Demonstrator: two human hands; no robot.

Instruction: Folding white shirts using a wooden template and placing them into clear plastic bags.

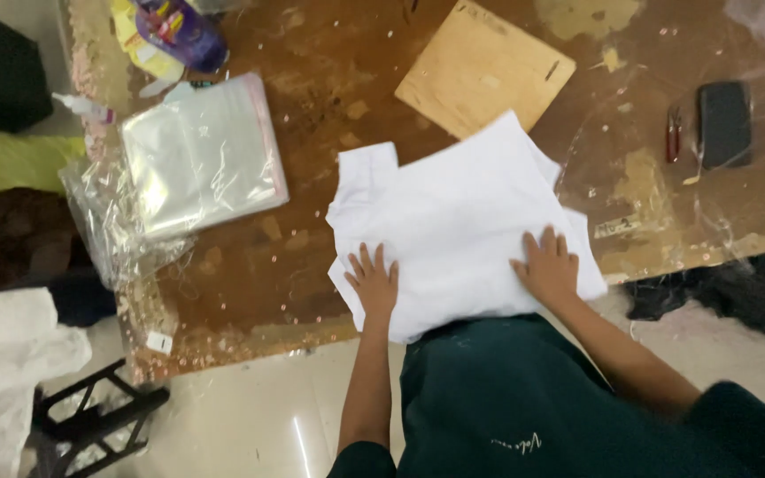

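A white folded garment [462, 212] lies on the worn brown table [312, 115], its near edge hanging over the table's front. My left hand [374, 281] rests flat on the garment's lower left part, fingers spread. My right hand [546, 264] presses flat on its lower right part, fingers apart. Neither hand grips anything.
A stack of clear plastic bags [201, 155] lies to the left. A light wooden board [482, 66] sits behind the garment. A dark phone [724, 124] and a small red tool [673, 134] lie far right. A purple packet [183, 31] is at the top left. A black stand [99, 416] is on the floor.
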